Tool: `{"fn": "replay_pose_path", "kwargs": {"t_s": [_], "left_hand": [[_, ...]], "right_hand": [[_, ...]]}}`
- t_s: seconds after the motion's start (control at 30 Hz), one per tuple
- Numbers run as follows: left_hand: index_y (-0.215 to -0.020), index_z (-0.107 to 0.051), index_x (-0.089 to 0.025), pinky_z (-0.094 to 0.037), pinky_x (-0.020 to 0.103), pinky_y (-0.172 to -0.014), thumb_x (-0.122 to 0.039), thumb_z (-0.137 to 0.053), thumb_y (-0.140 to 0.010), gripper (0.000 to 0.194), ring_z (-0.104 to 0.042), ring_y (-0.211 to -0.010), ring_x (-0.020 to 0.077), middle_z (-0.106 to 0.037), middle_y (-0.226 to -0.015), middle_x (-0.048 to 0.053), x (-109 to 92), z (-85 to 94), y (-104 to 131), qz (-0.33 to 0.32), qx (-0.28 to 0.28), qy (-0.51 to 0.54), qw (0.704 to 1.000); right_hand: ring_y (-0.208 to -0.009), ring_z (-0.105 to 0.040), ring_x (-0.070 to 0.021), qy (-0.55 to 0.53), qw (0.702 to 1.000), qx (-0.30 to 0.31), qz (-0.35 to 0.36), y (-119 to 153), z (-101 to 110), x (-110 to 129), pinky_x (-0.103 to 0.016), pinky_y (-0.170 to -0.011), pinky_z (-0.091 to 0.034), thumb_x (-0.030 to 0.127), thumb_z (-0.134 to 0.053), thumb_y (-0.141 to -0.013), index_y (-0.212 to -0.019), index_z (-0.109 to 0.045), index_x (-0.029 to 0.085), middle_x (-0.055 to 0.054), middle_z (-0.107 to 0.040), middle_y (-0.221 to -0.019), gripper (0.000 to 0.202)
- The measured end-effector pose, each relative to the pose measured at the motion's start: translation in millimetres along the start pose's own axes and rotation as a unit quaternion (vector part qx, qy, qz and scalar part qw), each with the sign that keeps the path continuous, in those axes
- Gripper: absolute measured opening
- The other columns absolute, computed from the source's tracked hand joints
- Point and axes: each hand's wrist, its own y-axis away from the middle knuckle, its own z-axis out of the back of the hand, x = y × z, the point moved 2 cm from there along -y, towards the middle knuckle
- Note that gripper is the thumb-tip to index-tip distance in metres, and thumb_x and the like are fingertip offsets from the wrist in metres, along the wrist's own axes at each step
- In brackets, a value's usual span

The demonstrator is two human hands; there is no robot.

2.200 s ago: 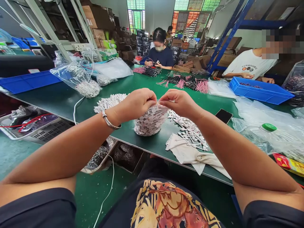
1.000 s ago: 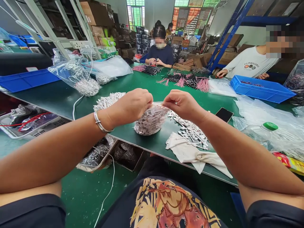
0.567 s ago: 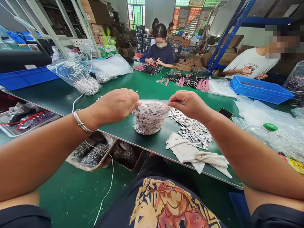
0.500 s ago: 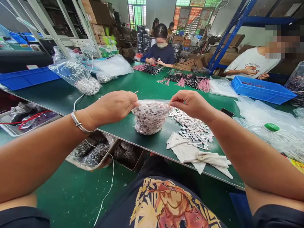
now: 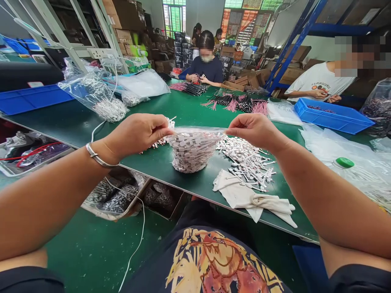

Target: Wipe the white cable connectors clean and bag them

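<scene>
A clear plastic bag (image 5: 193,154) packed with small white connector pieces stands on the green table in front of me. My left hand (image 5: 145,132) pinches the left end of its top edge. At the right end, my right hand (image 5: 255,132) pinches the same edge, so the bag's mouth is stretched flat between them. A loose pile of white connector pieces (image 5: 247,162) lies to the right of the bag. More white pieces (image 5: 160,142) show partly behind my left hand.
A pale cloth glove (image 5: 256,197) lies near the table's front edge. Blue trays (image 5: 332,116) and a green-capped bottle (image 5: 345,162) are at the right. Filled bags (image 5: 110,109) stand at the left. Bundled black and pink wires (image 5: 241,103) lie at the back, near two co-workers.
My hands have moved slightly apart, and the bag's top edge is pulled wider between them. More of the white pieces behind my left hand now show.
</scene>
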Motion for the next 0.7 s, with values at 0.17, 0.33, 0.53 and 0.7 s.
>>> {"fn": "replay_pose_path", "kwargs": {"t_s": [0.17, 0.33, 0.53, 0.7], "left_hand": [[-0.080, -0.064, -0.019, -0.037, 0.023, -0.054, -0.046, -0.056, -0.083, 0.028, -0.053, -0.058, 0.0122, -0.063, -0.067, 0.000, 4, 10.5, 0, 0.054, 0.079, 0.081, 0.992], [-0.079, -0.069, -0.021, -0.039, 0.024, -0.053, -0.047, -0.063, -0.076, 0.027, -0.054, -0.059, 0.0135, -0.066, -0.068, 0.001, 12, 21.5, -7, 0.071, 0.098, 0.081, 0.989], [-0.072, -0.067, -0.022, -0.035, 0.023, -0.051, -0.052, -0.067, -0.072, 0.030, -0.045, -0.053, 0.0102, -0.059, -0.058, -0.003, 20, 31.2, -18, 0.090, 0.127, 0.047, 0.987], [-0.074, -0.065, -0.020, -0.037, 0.023, -0.056, -0.054, -0.066, -0.073, 0.033, -0.043, -0.055, 0.0088, -0.057, -0.058, -0.004, 22, 33.5, -26, 0.103, 0.142, 0.024, 0.984]], "right_hand": [[-0.051, -0.040, -0.0078, 0.022, 0.997, 0.067, -0.015, -3, 4, 7, -0.026, -0.045, -0.032, 0.042, -0.064, -0.079, -0.074, -0.059, 0.020, 0.002, -0.053, -0.062, 0.023], [-0.047, -0.039, -0.0063, 0.094, 0.987, 0.126, 0.038, -12, 13, 18, -0.027, -0.046, -0.031, 0.034, -0.070, -0.075, -0.065, -0.058, 0.021, 0.004, -0.050, -0.054, 0.021], [-0.047, -0.037, -0.0054, 0.126, 0.980, 0.155, 0.003, -24, 25, 31, -0.027, -0.048, -0.031, 0.034, -0.074, -0.072, -0.061, -0.062, 0.019, 0.004, -0.046, -0.052, 0.022], [-0.056, -0.046, -0.0100, 0.072, 0.994, 0.080, 0.026, -28, 38, 35, -0.030, -0.055, -0.038, 0.041, -0.073, -0.073, -0.073, -0.066, 0.019, 0.001, -0.053, -0.058, 0.024]]}}
